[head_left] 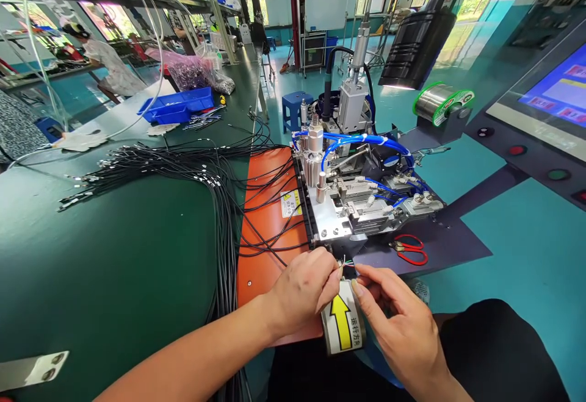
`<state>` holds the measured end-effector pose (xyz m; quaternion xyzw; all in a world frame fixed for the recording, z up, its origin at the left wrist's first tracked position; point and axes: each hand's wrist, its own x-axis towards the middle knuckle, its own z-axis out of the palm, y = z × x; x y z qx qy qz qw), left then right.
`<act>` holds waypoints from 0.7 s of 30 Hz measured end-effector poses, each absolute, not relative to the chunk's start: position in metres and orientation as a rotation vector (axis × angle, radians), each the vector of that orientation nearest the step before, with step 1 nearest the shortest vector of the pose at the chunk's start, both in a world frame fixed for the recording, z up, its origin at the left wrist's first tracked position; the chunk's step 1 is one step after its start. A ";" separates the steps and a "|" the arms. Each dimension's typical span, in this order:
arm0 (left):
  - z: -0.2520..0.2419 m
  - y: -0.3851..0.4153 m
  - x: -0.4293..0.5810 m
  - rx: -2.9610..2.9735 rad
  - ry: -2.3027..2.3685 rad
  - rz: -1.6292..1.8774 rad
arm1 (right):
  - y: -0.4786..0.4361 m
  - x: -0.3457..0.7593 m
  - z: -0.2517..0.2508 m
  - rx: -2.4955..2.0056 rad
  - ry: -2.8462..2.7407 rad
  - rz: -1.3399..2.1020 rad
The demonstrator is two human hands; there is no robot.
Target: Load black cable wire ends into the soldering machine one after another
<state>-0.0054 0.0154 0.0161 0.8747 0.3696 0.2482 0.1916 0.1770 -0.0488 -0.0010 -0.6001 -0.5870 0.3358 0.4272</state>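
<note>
My left hand [311,283] is closed in a pinch on the end of a black cable, from which thin coloured wires [348,263] fan out to the right. Just right of those wires is my right hand [398,310], its thumb and forefinger slightly apart at their tips and the other fingers curled. Below both hands sits a metal drum with a white label and a yellow arrow [341,323]. Beyond the hands stands a bench machine [352,194] with metal cylinders and blue air tubes. Several black cables [270,237] cross its orange plate [256,268].
A large bundle of black cables [224,237] bends over the green table [114,280] on the left. Red-handled cutters [412,249] lie right of the machine. A solder spool [442,104], a control screen [558,94] and a blue tray [178,106] stand farther off. A person [110,63] sits at the far left.
</note>
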 end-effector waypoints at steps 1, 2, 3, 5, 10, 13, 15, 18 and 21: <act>0.016 0.015 -0.005 2.445 1.039 0.690 | -0.049 0.177 -0.001 -1.493 -1.468 0.847; 0.016 0.016 -0.005 2.434 1.040 0.685 | -0.049 0.177 -0.002 -1.488 -1.469 0.859; 0.017 0.016 -0.005 2.423 1.043 0.682 | -0.048 0.177 -0.002 -1.480 -1.470 0.871; 0.018 0.016 -0.005 2.407 1.049 0.676 | -0.048 0.177 -0.002 -1.468 -1.470 0.899; 0.020 0.017 -0.005 2.386 1.051 0.680 | -0.048 0.175 -0.002 -1.475 -1.460 0.910; 0.019 0.017 -0.005 2.378 1.054 0.682 | -0.048 0.172 0.001 -1.454 -1.495 0.843; 0.018 0.017 -0.005 2.374 1.061 0.676 | -0.048 0.168 0.004 -1.420 -1.525 0.803; 0.017 0.017 -0.005 2.381 1.071 0.663 | -0.049 0.164 0.006 -1.364 -1.557 0.762; 0.018 0.016 -0.005 2.397 1.063 0.662 | -0.049 0.166 0.007 -1.369 -1.534 0.793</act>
